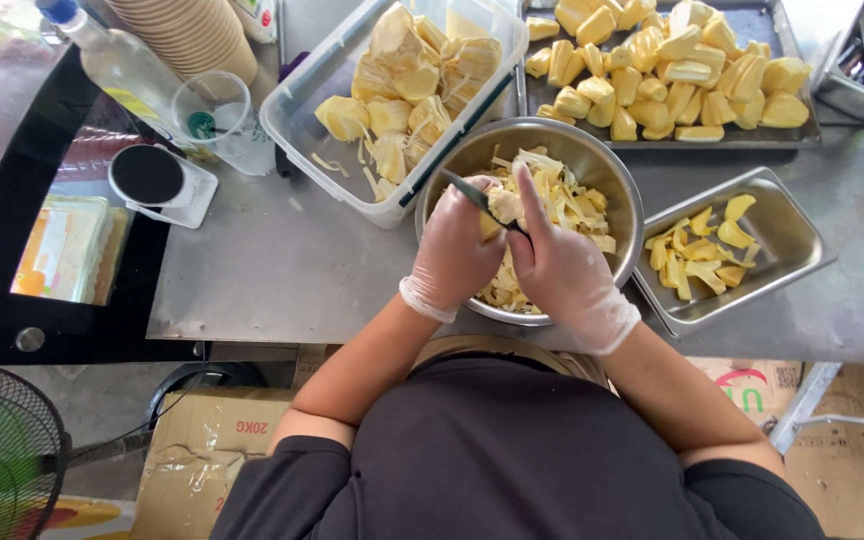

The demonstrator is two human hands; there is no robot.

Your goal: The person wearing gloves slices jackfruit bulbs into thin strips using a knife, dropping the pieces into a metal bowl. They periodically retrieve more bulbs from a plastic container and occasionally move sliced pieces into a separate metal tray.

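Working over the round steel bowl (592, 160), 1 jackfruit pod (502, 207) is clamped in the left hand (455, 250) while a knife (482, 200) is gripped by the right hand (564, 265) (many uncut pods are left in the plastic tub (302, 110); cleaned pieces already fill the tray (802, 140)).

Gloved hands cutting jackfruit over a steel bowl

The left hand (455, 252) holds a yellow jackfruit piece (503, 206) while the right hand (564, 265) presses a knife (482, 198) into it, above the round steel bowl (607, 175) of pale fibrous trimmings (562, 195) on the steel counter (282, 270).
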